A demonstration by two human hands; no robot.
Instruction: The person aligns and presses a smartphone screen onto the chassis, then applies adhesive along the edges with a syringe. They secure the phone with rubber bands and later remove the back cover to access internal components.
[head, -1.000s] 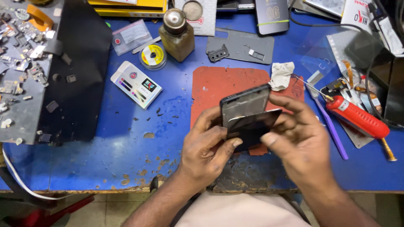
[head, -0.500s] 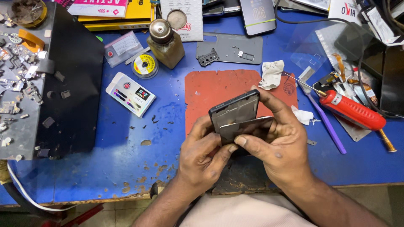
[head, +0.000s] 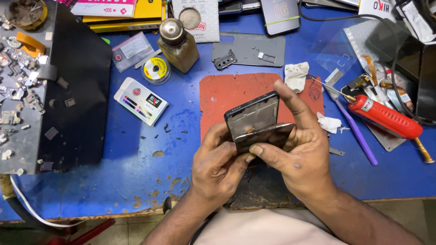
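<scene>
The left hand [head: 218, 165] grips the lower edge of a dark rectangular phone frame [head: 252, 117], thumb pressed against a glossy dark screen panel [head: 265, 136] that tilts away from the frame. The right hand [head: 297, 152] closes on both from the other side, forefinger stretched along the frame's upper corner. Both parts are held just above a red rubber work mat [head: 222, 97] on the blue surface [head: 136, 181]. A red-handled screwdriver [head: 386, 117] lies to the right, and a glass bottle with a metal cap [head: 178, 45] stands beyond the mat.
</scene>
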